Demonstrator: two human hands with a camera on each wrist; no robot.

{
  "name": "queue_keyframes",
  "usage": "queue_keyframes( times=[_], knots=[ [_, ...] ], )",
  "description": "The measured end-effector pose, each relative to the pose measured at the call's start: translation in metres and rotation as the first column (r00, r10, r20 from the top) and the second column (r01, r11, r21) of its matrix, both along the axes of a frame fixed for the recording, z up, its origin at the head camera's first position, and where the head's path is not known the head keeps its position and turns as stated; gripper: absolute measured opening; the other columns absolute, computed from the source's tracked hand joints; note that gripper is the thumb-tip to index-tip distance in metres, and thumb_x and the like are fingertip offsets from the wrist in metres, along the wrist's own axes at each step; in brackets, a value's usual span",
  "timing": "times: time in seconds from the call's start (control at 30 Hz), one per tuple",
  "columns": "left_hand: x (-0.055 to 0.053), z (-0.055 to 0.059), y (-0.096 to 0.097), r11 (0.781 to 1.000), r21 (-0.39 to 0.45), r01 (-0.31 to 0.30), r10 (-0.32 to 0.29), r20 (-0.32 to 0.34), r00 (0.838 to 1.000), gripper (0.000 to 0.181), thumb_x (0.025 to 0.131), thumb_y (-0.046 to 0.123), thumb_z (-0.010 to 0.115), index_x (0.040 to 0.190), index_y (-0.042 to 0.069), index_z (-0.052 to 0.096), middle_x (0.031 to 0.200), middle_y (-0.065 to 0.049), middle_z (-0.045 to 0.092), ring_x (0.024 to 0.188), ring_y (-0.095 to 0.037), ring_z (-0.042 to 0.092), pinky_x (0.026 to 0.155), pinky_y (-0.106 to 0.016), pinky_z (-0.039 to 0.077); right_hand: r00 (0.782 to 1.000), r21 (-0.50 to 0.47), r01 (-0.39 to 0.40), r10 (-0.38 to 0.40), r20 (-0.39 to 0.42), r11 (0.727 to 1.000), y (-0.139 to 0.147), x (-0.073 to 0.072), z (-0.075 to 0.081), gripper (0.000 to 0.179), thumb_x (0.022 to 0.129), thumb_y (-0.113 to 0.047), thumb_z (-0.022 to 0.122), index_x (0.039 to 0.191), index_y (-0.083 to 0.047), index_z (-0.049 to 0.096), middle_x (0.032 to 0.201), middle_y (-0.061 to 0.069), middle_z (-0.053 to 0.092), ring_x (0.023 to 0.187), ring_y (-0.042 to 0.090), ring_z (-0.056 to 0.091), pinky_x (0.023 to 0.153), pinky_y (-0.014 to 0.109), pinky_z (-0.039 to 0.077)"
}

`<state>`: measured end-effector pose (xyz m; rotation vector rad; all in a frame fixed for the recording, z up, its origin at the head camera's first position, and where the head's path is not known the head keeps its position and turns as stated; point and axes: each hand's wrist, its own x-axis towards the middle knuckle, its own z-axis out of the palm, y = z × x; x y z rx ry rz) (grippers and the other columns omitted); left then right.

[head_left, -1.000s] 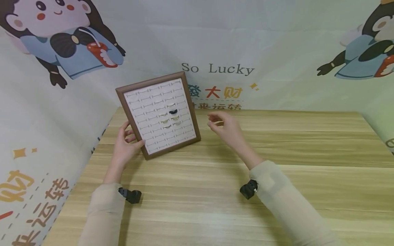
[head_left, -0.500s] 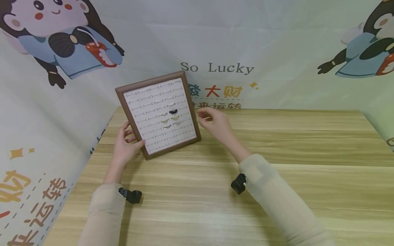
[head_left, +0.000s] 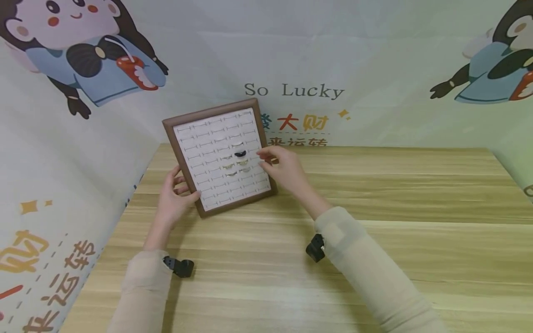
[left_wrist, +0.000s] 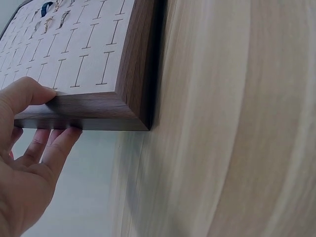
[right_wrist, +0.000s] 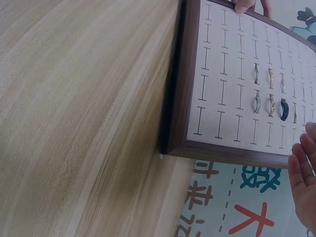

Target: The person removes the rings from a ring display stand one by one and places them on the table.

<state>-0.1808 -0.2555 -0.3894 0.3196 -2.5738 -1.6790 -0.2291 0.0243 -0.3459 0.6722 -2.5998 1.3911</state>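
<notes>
A ring display board [head_left: 218, 194] with a dark wood frame and white slotted pad stands tilted on the table. Several rings sit in its slots, among them a black ring [head_left: 240, 153], also a dark band [right_wrist: 284, 109] in the right wrist view. My left hand [head_left: 172, 203] grips the board's left side, thumb [left_wrist: 29, 94] on the front and fingers [left_wrist: 61, 145] behind. At the opposite side, my right hand [head_left: 285, 171] has its loosely bent fingers apart, overlapping the frame's edge and pad just right of the rings. No ring shows between its fingertips.
The wood-grain table [head_left: 266, 259] spreads in front and to the right. Behind it hangs a pale printed cloth [head_left: 374, 60] with cartoon figures and lettering. Each sleeve cuff carries a small black camera [head_left: 183, 268].
My right hand has moved left, from beside the board to over its right edge. The board and my left hand have shifted slightly right.
</notes>
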Motion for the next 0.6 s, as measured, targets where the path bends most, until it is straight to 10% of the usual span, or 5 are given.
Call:
queue_keyframes(
  times=[0.6],
  knots=[
    [0.010,-0.002,0.012,0.997,-0.026,0.074,-0.073,0.014,0.997,0.094,0.094,-0.002,0.069,0.168,0.010,0.012,0.156,-0.028,0.040,0.136,-0.042,0.049,0.094,-0.020,0.050,1.000,0.025,0.001,0.000,-0.021,1.000,-0.006,0.002,-0.005,0.024,0.096,0.002,0.068,0.120,0.005,0.072,0.121,0.020,0.073,0.112,0.032,0.070,0.099,0.037,0.060]
  ],
)
